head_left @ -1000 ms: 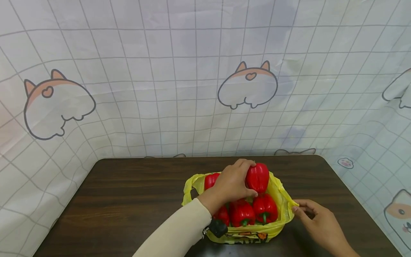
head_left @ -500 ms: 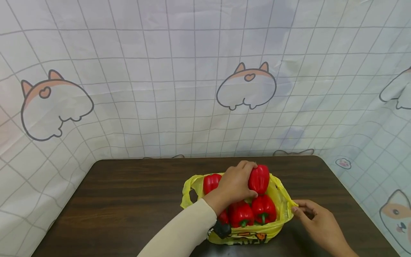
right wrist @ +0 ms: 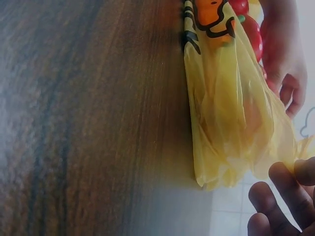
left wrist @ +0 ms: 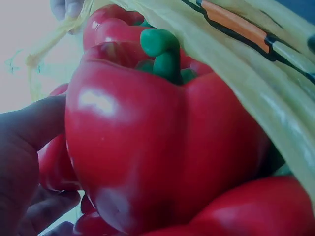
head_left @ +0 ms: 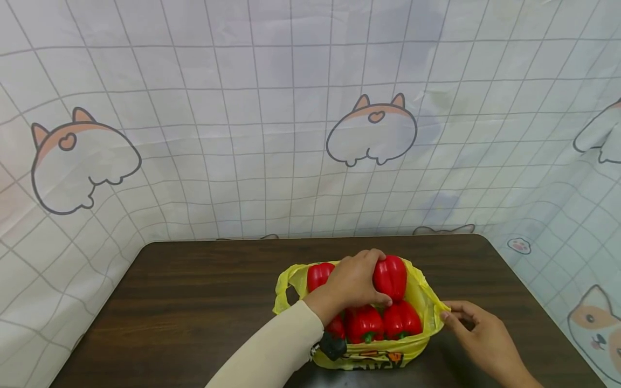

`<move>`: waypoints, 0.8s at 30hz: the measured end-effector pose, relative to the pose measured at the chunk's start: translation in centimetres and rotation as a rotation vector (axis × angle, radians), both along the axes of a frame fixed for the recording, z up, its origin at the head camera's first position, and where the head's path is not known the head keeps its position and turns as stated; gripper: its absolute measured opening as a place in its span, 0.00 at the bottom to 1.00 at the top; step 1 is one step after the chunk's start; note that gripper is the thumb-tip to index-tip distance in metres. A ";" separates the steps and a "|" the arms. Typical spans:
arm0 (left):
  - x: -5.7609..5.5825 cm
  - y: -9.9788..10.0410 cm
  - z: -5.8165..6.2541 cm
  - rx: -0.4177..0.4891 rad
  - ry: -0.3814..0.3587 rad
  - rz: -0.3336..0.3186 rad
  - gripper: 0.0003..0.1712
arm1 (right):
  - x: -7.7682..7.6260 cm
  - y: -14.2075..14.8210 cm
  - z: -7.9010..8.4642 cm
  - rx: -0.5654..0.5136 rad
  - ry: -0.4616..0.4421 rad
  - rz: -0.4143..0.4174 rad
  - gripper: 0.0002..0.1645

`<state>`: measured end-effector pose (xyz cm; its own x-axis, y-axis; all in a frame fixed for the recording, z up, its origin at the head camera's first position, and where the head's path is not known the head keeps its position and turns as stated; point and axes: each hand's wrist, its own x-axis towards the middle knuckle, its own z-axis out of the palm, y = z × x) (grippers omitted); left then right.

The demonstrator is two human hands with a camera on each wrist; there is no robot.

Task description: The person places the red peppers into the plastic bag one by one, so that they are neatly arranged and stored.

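A yellow plastic bag [head_left: 412,345] filled with several red bell peppers stands with its mouth up in the head view. My left hand [head_left: 356,280] reaches into it from the left and grips a red bell pepper [head_left: 391,277] at the back right of the opening. In front of that one lies another bell pepper [head_left: 401,320], its stem low. My right hand [head_left: 485,339] pinches the bag's right edge between thumb and fingers, also visible in the right wrist view. A large bell pepper [left wrist: 147,137] with a green stem fills the left wrist view, beside my left hand.
The bag stands on a dark wood-grain table [head_left: 194,312], right of its middle. A white gridded cloth [head_left: 271,134] with cartoon corgis hangs behind the table and along its sides. The bag's left handle loop [head_left: 286,291] stands up beside my left forearm.
My left hand has lowered the gripped bell pepper a little into the bag. The bell pepper in front of it has shifted slightly right and tipped forward. My right hand has stayed in place.
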<state>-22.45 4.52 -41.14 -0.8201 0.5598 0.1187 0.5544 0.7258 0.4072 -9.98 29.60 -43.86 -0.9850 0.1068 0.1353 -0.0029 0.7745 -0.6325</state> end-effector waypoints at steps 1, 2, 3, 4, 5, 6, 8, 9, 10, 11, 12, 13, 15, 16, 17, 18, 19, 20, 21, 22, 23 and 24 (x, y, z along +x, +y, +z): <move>0.0 0.0 0.0 -0.001 -0.005 -0.004 0.50 | 0.0 0.0 0.0 0.000 -0.002 -0.001 0.22; 0.0 0.0 0.0 -0.004 -0.006 -0.007 0.50 | 0.0 0.0 0.0 0.001 -0.006 -0.003 0.23; -0.1 0.0 -0.1 -0.008 -0.002 -0.010 0.50 | 0.0 0.0 0.1 0.000 -0.010 -0.004 0.23; -0.1 0.0 0.0 -0.013 0.004 -0.013 0.50 | 0.0 0.0 0.1 0.000 -0.014 -0.005 0.23; -0.1 0.0 -0.1 -0.018 0.012 -0.016 0.49 | 0.0 0.0 0.1 0.000 -0.018 -0.007 0.23; -0.1 0.0 0.0 -0.027 0.024 -0.017 0.49 | 0.1 0.0 0.1 0.000 -0.023 -0.008 0.24; -0.1 0.1 0.0 -0.043 0.049 -0.017 0.48 | 0.1 0.0 0.2 0.001 -0.030 -0.010 0.24; -0.1 0.1 -0.1 -0.054 0.065 -0.017 0.48 | 0.1 0.0 0.2 0.000 -0.031 -0.009 0.24; -0.1 0.1 -0.1 -0.063 0.076 -0.016 0.48 | 0.1 0.0 0.2 0.001 -0.032 -0.010 0.24; -0.1 0.1 -0.2 -0.070 0.086 -0.015 0.48 | 0.1 0.0 0.2 0.003 -0.034 -0.011 0.24; -0.1 0.1 -0.2 -0.078 0.093 -0.014 0.48 | 0.0 0.0 0.2 0.005 -0.035 -0.011 0.24; -0.1 0.0 -0.3 -0.083 0.098 -0.014 0.48 | 0.0 0.0 0.2 0.008 -0.036 -0.011 0.24; -0.2 0.0 -0.4 -0.093 0.104 -0.015 0.48 | 0.0 0.0 0.2 0.012 -0.039 -0.014 0.25; -0.1 -0.1 -0.4 -0.096 0.102 -0.015 0.49 | 0.0 -0.1 0.2 0.012 -0.041 -0.015 0.25; -0.1 -0.2 -0.4 -0.097 0.100 -0.014 0.49 | 0.0 0.0 0.2 0.014 -0.042 -0.015 0.25; -0.1 -0.2 -0.4 -0.099 0.100 -0.013 0.49 | 0.0 0.0 0.3 0.014 -0.042 -0.015 0.25; -0.1 -0.3 -0.3 -0.098 0.098 -0.012 0.48 | 0.0 -0.1 0.3 0.013 -0.045 -0.015 0.25; 0.0 -0.4 -0.2 -0.098 0.096 -0.012 0.48 | 0.0 0.0 0.3 0.012 -0.047 -0.014 0.26; 0.0 -0.5 -0.1 -0.096 0.092 -0.012 0.48 | 0.0 0.0 0.3 0.011 -0.049 -0.013 0.26; 0.1 -0.6 0.1 -0.093 0.087 -0.012 0.47 | 0.0 0.0 0.3 0.008 -0.049 -0.011 0.26; 0.2 -0.8 0.3 -0.091 0.085 -0.014 0.46 | 0.0 0.0 0.3 0.006 -0.049 -0.007 0.26; 0.3 -0.9 0.5 -0.089 0.083 -0.017 0.46 | 0.0 0.0 0.4 0.004 -0.049 -0.005 0.27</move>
